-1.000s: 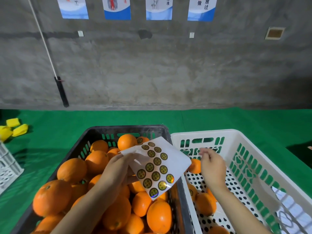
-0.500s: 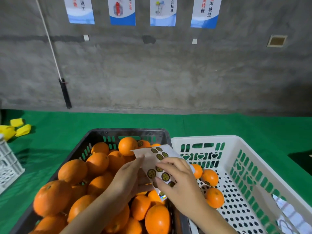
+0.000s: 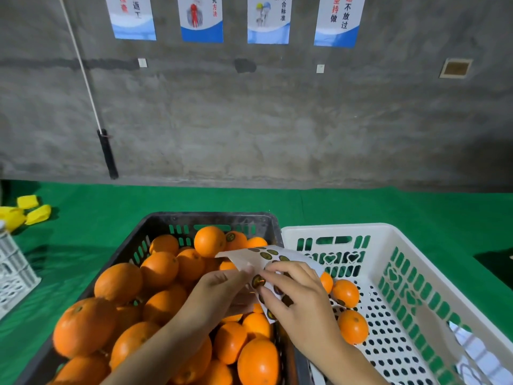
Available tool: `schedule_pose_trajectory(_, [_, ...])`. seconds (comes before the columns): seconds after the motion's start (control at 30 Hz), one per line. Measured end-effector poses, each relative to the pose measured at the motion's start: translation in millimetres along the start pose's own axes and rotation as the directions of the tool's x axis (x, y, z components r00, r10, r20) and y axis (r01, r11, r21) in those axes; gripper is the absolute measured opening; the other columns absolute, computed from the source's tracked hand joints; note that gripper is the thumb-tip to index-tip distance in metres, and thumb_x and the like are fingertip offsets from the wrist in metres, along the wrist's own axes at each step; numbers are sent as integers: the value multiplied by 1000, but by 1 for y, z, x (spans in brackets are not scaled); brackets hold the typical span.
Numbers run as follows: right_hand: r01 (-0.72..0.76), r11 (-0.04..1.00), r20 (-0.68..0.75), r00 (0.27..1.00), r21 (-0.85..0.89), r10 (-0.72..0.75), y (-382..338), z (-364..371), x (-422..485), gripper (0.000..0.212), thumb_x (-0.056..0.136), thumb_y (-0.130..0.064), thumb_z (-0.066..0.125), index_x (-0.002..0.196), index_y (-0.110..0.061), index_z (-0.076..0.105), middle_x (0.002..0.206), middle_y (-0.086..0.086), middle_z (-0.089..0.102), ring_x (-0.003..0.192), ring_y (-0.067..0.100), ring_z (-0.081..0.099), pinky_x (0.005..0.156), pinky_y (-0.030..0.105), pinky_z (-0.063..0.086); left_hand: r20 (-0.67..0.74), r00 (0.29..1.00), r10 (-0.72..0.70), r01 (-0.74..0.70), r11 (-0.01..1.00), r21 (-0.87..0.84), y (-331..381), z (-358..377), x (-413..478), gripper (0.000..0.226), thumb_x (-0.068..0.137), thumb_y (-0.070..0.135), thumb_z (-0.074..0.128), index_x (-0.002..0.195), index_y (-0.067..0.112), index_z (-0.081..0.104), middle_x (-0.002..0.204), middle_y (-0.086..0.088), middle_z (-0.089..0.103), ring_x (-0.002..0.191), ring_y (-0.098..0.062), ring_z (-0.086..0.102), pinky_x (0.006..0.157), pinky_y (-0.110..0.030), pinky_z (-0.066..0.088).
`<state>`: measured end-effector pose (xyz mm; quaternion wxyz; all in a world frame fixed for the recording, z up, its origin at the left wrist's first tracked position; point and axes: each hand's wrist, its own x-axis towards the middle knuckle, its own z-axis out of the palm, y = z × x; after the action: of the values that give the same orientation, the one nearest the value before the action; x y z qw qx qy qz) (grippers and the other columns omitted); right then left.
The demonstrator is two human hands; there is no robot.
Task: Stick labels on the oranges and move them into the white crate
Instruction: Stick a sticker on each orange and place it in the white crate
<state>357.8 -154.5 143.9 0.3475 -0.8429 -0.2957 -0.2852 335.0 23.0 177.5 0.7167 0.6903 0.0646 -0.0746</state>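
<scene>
A dark crate (image 3: 155, 226) holds several oranges (image 3: 118, 283). Beside it on the right stands the white crate (image 3: 388, 232) with three oranges (image 3: 352, 326) near its left wall. My left hand (image 3: 219, 293) holds a white label sheet (image 3: 263, 259) of round gold-and-dark stickers above the dark crate's right side. My right hand (image 3: 299, 298) lies over the sheet, its thumb and forefinger pinching at one sticker (image 3: 258, 281). The lower part of the sheet is hidden behind my right hand.
Both crates stand on a green mat (image 3: 83, 218) before a grey concrete wall. Yellow objects (image 3: 30, 209) and another white crate (image 3: 14, 273) sit at the far left. A black-handled pole (image 3: 107, 154) leans on the wall.
My right hand left the white crate and came left onto the label sheet, where it now pinches at a sticker. The sheet has tilted flatter in my left hand.
</scene>
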Motion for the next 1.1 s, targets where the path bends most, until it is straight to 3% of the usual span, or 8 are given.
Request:
schedule_pose_trajectory(0.17, [-153,969,39,988,196,148,0,0,-1,26,87,-21,75,113,-23,75,113,-22,60,110,5,53,89,40,49,10,998,60,-60,994,95,3,2,-3,38,85,51,59,81,21,81,96,-2,78,97,-11,73,88,-27,56])
schedule_pose_trajectory(0.3, [-90,986,-34,995,141,96,-2,0,0,20,89,-24,70,108,-24,77,112,-22,60,109,6,55,88,39,50,17,999,49,-50,998,38,6,4,-5,40,84,49,60,85,15,80,97,-4,78,97,-12,73,76,-20,58])
schedule_pose_trajectory(0.47, [60,997,-103,993,41,-55,-3,-1,-1,22,94,-29,59,102,-23,78,113,-13,65,108,5,54,87,30,45,59,998,-13,19,994,-110,7,4,-6,33,85,42,65,80,12,80,102,-13,77,102,-22,73,79,-28,58])
schedule_pose_trajectory(0.6, [-86,986,-34,995,143,92,-4,0,-1,29,90,-22,67,119,-25,71,119,-17,63,113,6,56,92,38,51,60,998,28,-27,1000,-15,6,4,-6,45,86,47,62,97,7,78,104,-5,77,102,-16,73,79,-23,58])
schedule_pose_trajectory(0.77, [-78,981,-86,992,175,95,-4,-2,-1,20,87,-19,70,106,-20,76,110,-12,68,105,11,63,85,43,54,39,990,133,-136,985,110,7,6,-9,32,88,46,60,85,22,82,97,-2,78,99,-12,72,77,-19,57])
schedule_pose_trajectory(0.9, [-53,993,-121,990,107,66,-10,2,-8,19,91,-24,67,106,-18,77,109,-9,71,102,10,65,82,40,56,20,987,160,-162,972,173,4,4,-10,36,92,44,60,89,14,81,93,-10,76,99,-28,69,87,-33,57])
schedule_pose_trajectory(0.97, [-52,994,-138,988,95,65,-10,2,-7,16,89,-22,69,102,-18,78,108,-9,71,100,10,65,82,38,55,29,984,174,-176,969,174,4,4,-10,34,95,43,58,88,17,80,94,-13,75,98,-32,68,85,-31,57])
schedule_pose_trajectory(1.1, [3,996,-155,988,84,10,-8,1,-6,10,86,-13,73,94,-13,79,109,-1,73,99,19,68,80,45,55,37,987,157,-161,976,146,6,5,-11,33,98,40,56,75,31,78,92,-5,78,90,-17,74,76,-20,57])
